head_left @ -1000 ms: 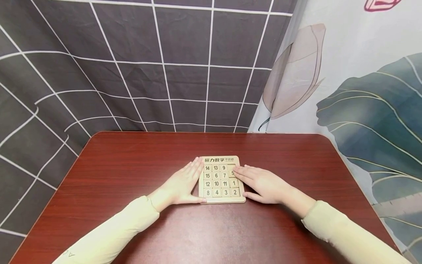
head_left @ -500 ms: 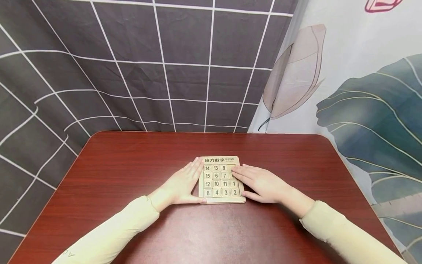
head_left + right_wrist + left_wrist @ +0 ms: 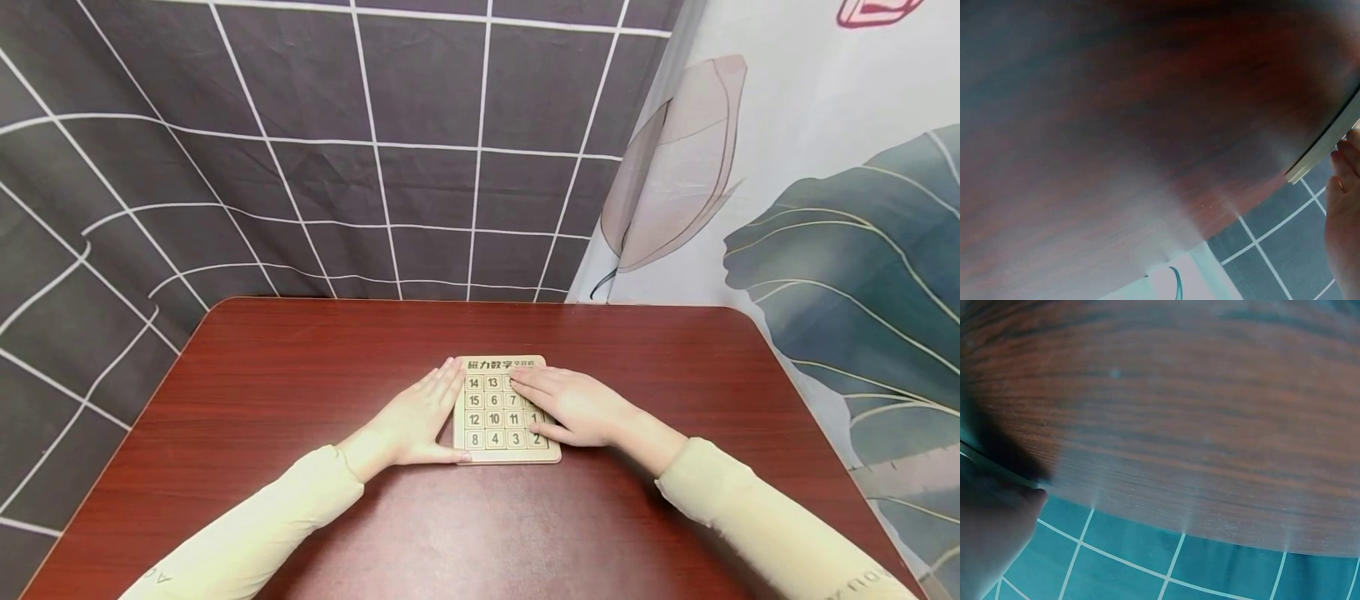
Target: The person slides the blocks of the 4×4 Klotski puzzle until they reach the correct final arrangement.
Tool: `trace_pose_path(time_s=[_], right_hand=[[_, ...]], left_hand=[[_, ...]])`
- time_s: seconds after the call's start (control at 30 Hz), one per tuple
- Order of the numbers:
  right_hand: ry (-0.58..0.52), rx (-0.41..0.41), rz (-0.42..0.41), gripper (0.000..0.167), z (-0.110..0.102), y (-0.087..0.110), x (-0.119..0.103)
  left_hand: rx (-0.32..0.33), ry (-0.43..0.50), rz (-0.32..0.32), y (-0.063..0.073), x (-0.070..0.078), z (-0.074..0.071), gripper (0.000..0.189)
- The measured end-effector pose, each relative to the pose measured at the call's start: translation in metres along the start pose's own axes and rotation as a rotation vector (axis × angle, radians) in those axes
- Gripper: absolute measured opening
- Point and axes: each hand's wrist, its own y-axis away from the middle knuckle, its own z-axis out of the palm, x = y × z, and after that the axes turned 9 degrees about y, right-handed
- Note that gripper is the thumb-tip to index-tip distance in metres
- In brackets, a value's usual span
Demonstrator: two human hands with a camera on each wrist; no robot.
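Observation:
A wooden number slide puzzle [image 3: 507,456] with a light frame and dark printed characters along its top lies flat on the table. My left hand [image 3: 418,421] rests along its left side, fingers straight at the upper left edge and thumb on the lower left corner. My right hand [image 3: 585,408] reaches over the right side from the right, straight fingertips lying on the top row by the 9 tile, its thumb near the 1 tile [image 3: 534,418]. The top right of the grid is hidden under those fingers. In the right wrist view the puzzle's edge [image 3: 1325,147] shows beside the right hand.
The dark red wooden table [image 3: 315,350] extends around the puzzle on all sides. Behind it hangs a grey curtain [image 3: 427,192] with white grid lines. A white curtain [image 3: 787,100] with leaf prints hangs at the right.
My right hand has slid left over the puzzle, from the 5 tile to the 9 tile, and now covers the upper right corner. My left hand has stayed in place.

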Motion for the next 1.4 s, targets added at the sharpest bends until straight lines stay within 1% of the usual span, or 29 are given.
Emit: trace_pose_path(time_s=[0.1, 0.33, 0.47, 0.6, 0.8, 1.1, 1.27, 1.4], right_hand=[[0.001, -0.005, 0.004, 0.065, -0.001, 0.004, 0.001], [0.003, -0.03, 0.046, 0.066, -0.002, 0.02, 0.008], [0.015, -0.022, 0.047, 0.065, 0.0, 0.023, 0.01], [0.016, 0.003, 0.044, 0.066, 0.0, 0.018, 0.009], [-0.007, 0.032, 0.018, 0.065, 0.0, 0.002, 0.002], [0.007, -0.005, -0.029, 0.065, 0.001, -0.02, -0.007], [0.002, -0.022, -0.037, 0.065, 0.0, -0.022, -0.008], [-0.002, -0.024, -0.029, 0.065, -0.002, -0.018, -0.007]], left_hand=[[-0.001, 0.0, 0.001, 0.0, 0.0, 0.0, 0.121], [-0.004, -0.006, -0.002, 0.0, 0.0, 0.001, 0.123], [-0.001, -0.014, -0.002, 0.0, -0.001, 0.003, 0.123], [0.006, -0.014, 0.002, 0.0, -0.001, 0.002, 0.122], [0.006, -0.005, 0.005, -0.001, -0.001, 0.002, 0.121], [0.002, -0.017, 0.004, -0.002, 0.001, 0.001, 0.122], [0.007, -0.008, 0.0, -0.001, 0.002, -0.001, 0.122], [0.008, -0.002, 0.0, 0.0, 0.003, -0.002, 0.122]])
